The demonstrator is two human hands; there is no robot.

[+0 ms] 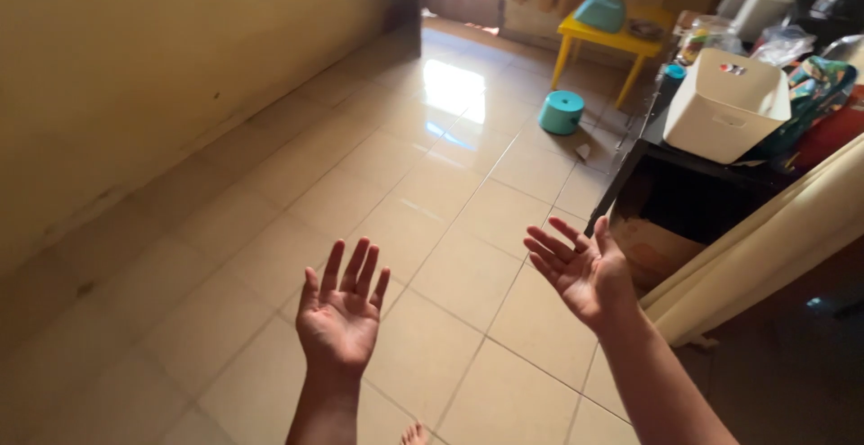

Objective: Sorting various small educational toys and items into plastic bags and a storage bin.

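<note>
Fingers of both hands are spread and released, palms up, grasping nothing. Nearest to the camera, the left hand (339, 314) hangs over the tiled floor (432, 229); the right hand (580, 269) is a little further, near the dark table (670, 152), not touching it. I judge that no grip has begun: the hands are only presented, empty. Any next move would call first for a reach, since nothing lies at the fingers. On the dark table stands a white bin (727, 103), well apart from the right hand. Beyond the table, a teal stool (562, 112) sits on the floor, and behind it a yellow table (612, 40).
</note>
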